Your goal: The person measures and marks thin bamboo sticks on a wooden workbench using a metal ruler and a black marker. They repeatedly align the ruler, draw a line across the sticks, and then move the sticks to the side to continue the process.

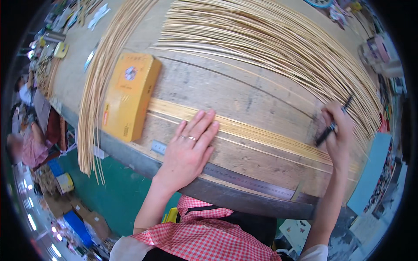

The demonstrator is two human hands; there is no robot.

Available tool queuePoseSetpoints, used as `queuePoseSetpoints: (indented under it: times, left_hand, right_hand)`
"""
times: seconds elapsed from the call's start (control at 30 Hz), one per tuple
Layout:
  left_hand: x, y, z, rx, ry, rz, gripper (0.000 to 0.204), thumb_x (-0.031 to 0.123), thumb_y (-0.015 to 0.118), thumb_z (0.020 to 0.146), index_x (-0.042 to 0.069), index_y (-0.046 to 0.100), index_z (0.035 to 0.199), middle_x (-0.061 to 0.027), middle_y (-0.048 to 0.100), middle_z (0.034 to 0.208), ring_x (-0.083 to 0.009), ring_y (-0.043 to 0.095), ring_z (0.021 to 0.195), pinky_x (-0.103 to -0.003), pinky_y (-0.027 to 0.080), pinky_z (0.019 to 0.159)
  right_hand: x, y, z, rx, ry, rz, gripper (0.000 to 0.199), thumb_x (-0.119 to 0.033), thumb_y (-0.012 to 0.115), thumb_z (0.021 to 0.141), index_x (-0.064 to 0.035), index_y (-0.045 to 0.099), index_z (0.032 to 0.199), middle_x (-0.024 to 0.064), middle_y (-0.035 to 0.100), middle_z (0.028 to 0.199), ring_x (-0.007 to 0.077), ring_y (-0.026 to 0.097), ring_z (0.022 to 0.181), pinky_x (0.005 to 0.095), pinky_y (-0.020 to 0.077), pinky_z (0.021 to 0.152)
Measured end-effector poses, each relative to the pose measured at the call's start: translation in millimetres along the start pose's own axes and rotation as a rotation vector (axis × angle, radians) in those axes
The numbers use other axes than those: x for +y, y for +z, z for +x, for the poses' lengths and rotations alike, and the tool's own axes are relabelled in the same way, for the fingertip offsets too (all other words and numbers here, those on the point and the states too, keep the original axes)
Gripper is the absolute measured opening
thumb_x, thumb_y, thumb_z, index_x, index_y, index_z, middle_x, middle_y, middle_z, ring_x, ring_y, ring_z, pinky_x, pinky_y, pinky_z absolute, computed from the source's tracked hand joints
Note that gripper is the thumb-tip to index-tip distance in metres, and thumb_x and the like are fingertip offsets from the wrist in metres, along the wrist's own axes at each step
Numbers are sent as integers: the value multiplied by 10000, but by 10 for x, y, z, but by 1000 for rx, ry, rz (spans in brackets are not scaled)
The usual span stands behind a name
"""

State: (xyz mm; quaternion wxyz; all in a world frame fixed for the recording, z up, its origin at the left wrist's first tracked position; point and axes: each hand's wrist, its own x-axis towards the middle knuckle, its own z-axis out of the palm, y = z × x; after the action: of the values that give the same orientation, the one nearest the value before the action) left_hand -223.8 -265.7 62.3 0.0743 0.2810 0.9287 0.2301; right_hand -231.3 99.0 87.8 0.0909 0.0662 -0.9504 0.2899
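Left hand [188, 150] flat and open, palm down, fingers spread over a row of thin bamboo strips [244, 130] laid side by side across the wooden workbench [244, 89]; ring on one finger. Right hand [338, 130] closed around a dark pen [334, 124], tip touching the far right end of the same row. Steel ruler [252, 182] along the near bench edge, just in front of both hands. Yellow flat box [129, 95] closed, contents unseen, lying left of the strips, close to the left fingertips. Large fan of long bamboo slivers [278, 39] behind, reaching over the right hand. Another bundle [98, 87] hanging over the left edge beside the box.
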Motion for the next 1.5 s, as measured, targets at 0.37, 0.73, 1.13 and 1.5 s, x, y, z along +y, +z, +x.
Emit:
queuePoseSetpoints:
  times: [0.37, 0.73, 1.13, 1.5]
  left_hand:
    - [-23, 37, -26, 20, 4, -1, 639, 98, 698, 857, 105, 487, 1460, -121, 392, 1590, -332, 373, 1471, -533, 318, 1172]
    - [35, 49, -1, -12, -46, 33, 627, 28, 658, 862, 103, 480, 1458, -120, 387, 1602, -343, 345, 1491, -546, 279, 1197]
    - [20, 23, -15, -44, -44, 53, 653, 38, 656, 872, 108, 464, 1492, -104, 381, 1611, -319, 329, 1506, -533, 264, 1207]
    - [1, -23, -4, -52, -23, 69, 679, 29, 650, 869, 92, 450, 1515, -105, 392, 1599, -319, 360, 1487, -524, 298, 1193]
  right_hand:
    - [-42, -3, -570, -82, 117, 52, 168, 102, 598, 791, -6, 621, 917, 120, 542, 821, 265, 548, 726, 336, 414, 653]
    - [-329, 168, -655, -48, 44, 18, 388, 93, 670, 774, -54, 650, 1132, 175, 644, 1198, 371, 613, 1127, 436, 502, 935]
    - [-710, 512, -863, -320, 4, -144, 624, -159, 754, 808, -91, 553, 1394, 127, 453, 1553, 337, 376, 1475, 565, 307, 1186]
    - [-742, 551, -876, -313, -74, -230, 448, -117, 616, 902, -100, 601, 1349, 100, 502, 1524, 333, 420, 1451, 621, 276, 1172]
